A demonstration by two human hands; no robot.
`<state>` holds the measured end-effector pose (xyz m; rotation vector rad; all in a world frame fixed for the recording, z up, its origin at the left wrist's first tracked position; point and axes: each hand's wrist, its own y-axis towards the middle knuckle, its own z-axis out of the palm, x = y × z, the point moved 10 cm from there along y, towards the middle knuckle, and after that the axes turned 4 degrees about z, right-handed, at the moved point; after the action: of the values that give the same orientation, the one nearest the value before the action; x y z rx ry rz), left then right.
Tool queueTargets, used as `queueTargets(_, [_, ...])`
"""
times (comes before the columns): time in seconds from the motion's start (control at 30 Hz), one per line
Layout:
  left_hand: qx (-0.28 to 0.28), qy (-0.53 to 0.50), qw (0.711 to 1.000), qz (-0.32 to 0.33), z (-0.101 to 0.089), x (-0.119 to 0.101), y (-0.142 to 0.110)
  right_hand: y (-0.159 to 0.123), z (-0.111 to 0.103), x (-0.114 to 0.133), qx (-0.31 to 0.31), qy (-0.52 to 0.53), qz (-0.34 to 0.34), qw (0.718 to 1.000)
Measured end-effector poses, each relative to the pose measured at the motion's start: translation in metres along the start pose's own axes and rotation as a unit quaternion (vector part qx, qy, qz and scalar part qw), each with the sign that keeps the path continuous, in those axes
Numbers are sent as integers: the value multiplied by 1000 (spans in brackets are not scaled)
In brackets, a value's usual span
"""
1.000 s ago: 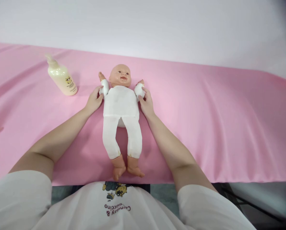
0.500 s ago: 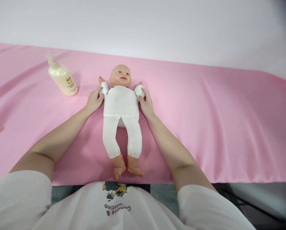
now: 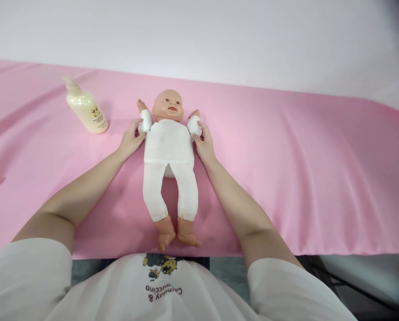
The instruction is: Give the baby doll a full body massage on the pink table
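A baby doll (image 3: 168,142) with a white cloth body lies on its back, its head away from me and its feet near the table's front edge. My left hand (image 3: 132,137) is closed round the doll's arm on the left (image 3: 146,120). On the other side, my right hand (image 3: 204,142) grips the doll's arm on the right (image 3: 194,125). Both doll arms point up beside its head, and my fingertips are partly hidden behind them.
A cream-coloured pump bottle (image 3: 89,111) with a cow picture stands left of the doll. Pink cloth (image 3: 253,178) covers the table, with folds at the right. Behind it rises a white wall (image 3: 219,40).
The doll's arm on the left has straightened upward a little, its hand now higher. The other doll arm has shifted slightly up. My hands have barely moved.
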<state>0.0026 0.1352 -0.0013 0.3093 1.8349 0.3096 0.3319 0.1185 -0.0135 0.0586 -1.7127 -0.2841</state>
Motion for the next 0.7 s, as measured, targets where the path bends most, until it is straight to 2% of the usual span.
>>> queueTargets(0.2, [-1,-78,997,-1,3,-8,1,2,4,0,10,41,-13,999])
queueTargets(0.37, [3,-140,990,-8,5,-10,3,9,4,-11,10,104,17,994])
queueTargets(0.53, [-14,-190,981,-43,5,-6,2,12,0,-20,-6,168,39,985])
queueTargets(0.7, [-22,-192,980,-53,6,-5,1,11,1,-22,-15,210,60,976])
